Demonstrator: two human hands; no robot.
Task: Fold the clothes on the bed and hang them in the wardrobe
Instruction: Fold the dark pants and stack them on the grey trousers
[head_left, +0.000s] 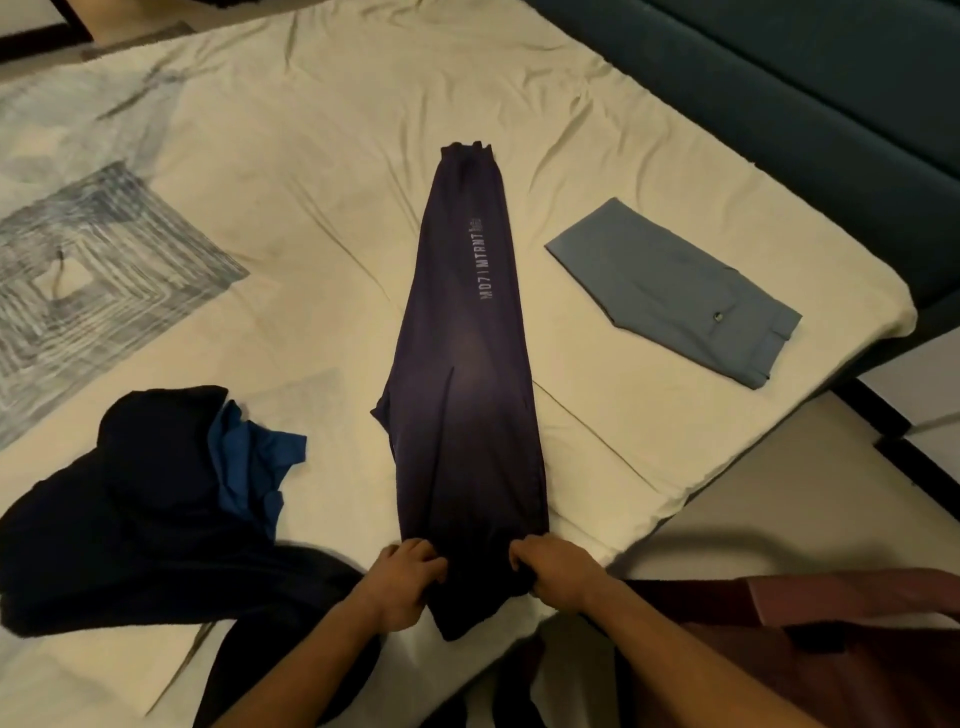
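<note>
While both hands, left (402, 577), right (553, 571), pinch navy trousers (467, 395), print "MO7 | MTRNT"

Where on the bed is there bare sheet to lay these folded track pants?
Bare sheet lies beyond and left of the dark track pants, and in the strip between them and the folded grey trousers. The near left is crowded by the dark clothes pile. Both the left hand and right hand grip the pants.

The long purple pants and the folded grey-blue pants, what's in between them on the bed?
Only bare cream bedsheet lies between the long dark purple pants and the folded grey-blue pants, seen in the head view.
</note>
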